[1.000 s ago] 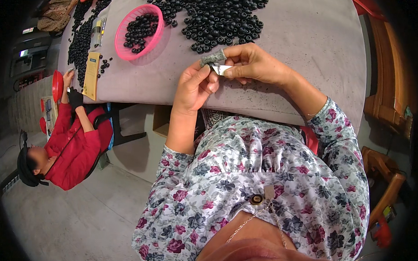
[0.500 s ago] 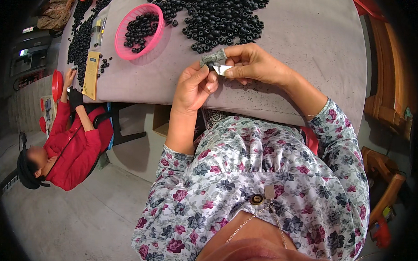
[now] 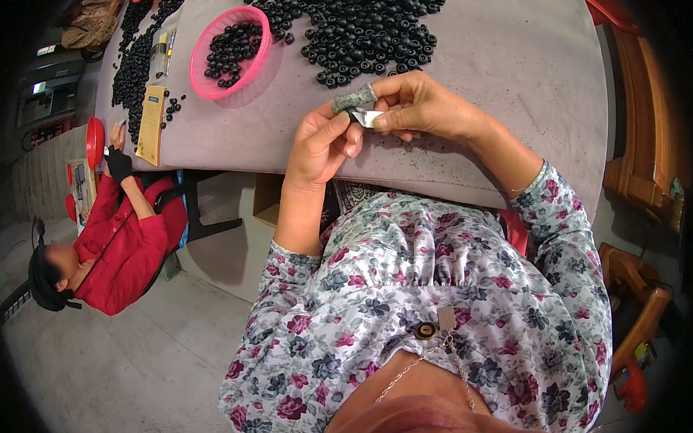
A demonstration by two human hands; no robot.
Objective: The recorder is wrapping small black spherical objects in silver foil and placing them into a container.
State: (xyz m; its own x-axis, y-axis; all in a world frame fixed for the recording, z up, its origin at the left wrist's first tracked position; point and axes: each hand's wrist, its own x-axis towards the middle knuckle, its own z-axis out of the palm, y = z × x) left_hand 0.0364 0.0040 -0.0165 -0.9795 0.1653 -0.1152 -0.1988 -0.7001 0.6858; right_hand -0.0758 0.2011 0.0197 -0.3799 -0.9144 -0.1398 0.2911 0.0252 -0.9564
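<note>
Above the table [image 3: 480, 91] edge, a small silvery piece [image 3: 367, 117] sat pinched between both hands: right hand [image 3: 423, 106] fingers clamped on it, one wearing a grey fingertip cover [image 3: 354, 98], left hand [image 3: 322, 139] thumb and forefinger closed on its other end. Black beads [image 3: 353, 26] lay beyond, a pink basket [image 3: 230, 52] left.

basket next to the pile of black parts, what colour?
Pink basket, holding some black parts; head view shows it best.

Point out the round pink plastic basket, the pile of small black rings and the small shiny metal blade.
Pink basket [image 3: 202, 53], head view, left rim.
Black rings [image 3: 353, 22], head view, pile's middle.
Metal blade [image 3: 367, 117], head view, flat face.
</note>
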